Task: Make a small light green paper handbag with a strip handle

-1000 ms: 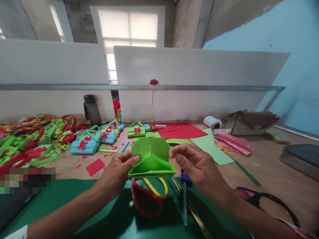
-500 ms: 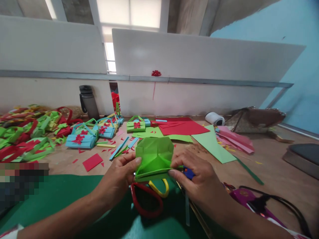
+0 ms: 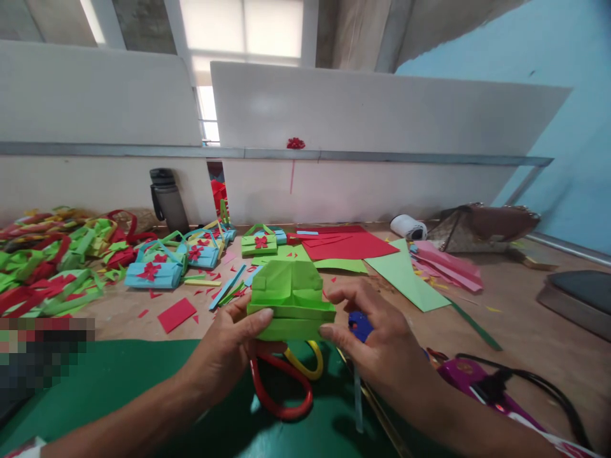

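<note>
A bright green folded paper bag point(image 3: 290, 327) is in my left hand point(image 3: 233, 334), its thumb on the front fold and its fingers behind. The bag's back flap stands up and a narrow folded band runs across its front. My right hand point(image 3: 370, 334) is at the bag's right edge with thumb and index finger apart; the thumb tip meets the lower right corner. Below the bag lie scissors with a red handle loop point(image 3: 286, 416) and a yellow loop point(image 3: 312, 366). A blue tool part point(image 3: 360, 326) shows behind my right fingers, with a clear stick point(image 3: 358, 401) below it.
Small blue paper bags point(image 3: 155, 273) with red bows stand at the left, near a heap of colored paper pieces point(image 3: 52, 280). Red sheets point(image 3: 353, 245) and a pale green sheet point(image 3: 415, 283) lie behind. A purple corded tool point(image 3: 458, 378) lies right. A grey bottle point(image 3: 169, 203) stands at the back.
The bag has tipped so its front band and lower panel face me. My right thumb and index finger, which pinched its front edge, have parted.
</note>
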`<act>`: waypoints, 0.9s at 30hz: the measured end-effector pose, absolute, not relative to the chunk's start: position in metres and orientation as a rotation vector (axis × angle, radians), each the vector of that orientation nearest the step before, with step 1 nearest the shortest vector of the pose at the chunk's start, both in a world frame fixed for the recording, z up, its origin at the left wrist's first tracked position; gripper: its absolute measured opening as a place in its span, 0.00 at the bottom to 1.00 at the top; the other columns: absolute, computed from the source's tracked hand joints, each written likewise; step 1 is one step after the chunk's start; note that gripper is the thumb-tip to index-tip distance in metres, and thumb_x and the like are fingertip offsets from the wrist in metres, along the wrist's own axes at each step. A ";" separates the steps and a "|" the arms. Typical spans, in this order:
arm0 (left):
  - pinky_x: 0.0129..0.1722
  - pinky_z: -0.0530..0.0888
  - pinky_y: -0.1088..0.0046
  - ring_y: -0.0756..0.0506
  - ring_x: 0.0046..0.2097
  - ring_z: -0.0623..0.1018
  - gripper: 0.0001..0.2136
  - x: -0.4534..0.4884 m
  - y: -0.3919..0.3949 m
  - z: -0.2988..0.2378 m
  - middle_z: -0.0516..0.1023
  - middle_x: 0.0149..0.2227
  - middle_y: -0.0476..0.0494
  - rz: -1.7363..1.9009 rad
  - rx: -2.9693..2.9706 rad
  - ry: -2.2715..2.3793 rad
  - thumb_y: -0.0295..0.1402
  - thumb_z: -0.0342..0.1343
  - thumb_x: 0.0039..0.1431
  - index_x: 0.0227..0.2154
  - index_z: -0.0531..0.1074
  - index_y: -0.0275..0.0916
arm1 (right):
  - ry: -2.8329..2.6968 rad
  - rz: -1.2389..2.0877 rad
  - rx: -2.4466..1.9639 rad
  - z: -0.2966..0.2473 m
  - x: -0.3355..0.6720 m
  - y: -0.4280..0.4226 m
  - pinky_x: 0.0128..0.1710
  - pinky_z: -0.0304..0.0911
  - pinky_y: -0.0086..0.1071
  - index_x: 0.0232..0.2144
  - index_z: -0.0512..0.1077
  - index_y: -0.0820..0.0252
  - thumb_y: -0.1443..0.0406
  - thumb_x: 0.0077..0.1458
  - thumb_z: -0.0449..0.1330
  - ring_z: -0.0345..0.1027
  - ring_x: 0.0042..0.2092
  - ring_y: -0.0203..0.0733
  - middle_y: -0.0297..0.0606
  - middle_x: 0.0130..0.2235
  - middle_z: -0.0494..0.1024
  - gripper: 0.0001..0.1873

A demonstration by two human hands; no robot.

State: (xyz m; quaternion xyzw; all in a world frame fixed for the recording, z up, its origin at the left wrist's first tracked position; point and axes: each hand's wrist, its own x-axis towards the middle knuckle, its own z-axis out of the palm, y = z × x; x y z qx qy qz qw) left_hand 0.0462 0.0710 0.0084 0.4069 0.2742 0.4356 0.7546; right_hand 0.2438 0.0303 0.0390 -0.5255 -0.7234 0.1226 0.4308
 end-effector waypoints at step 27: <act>0.37 0.77 0.62 0.41 0.39 0.78 0.15 0.042 0.065 0.023 0.79 0.42 0.40 0.892 0.944 0.316 0.39 0.53 0.58 0.45 0.73 0.38 | -1.581 0.999 -1.132 0.049 0.243 0.031 0.41 0.65 0.33 0.41 0.72 0.60 0.70 0.50 0.57 0.70 0.38 0.39 0.37 0.39 0.77 0.14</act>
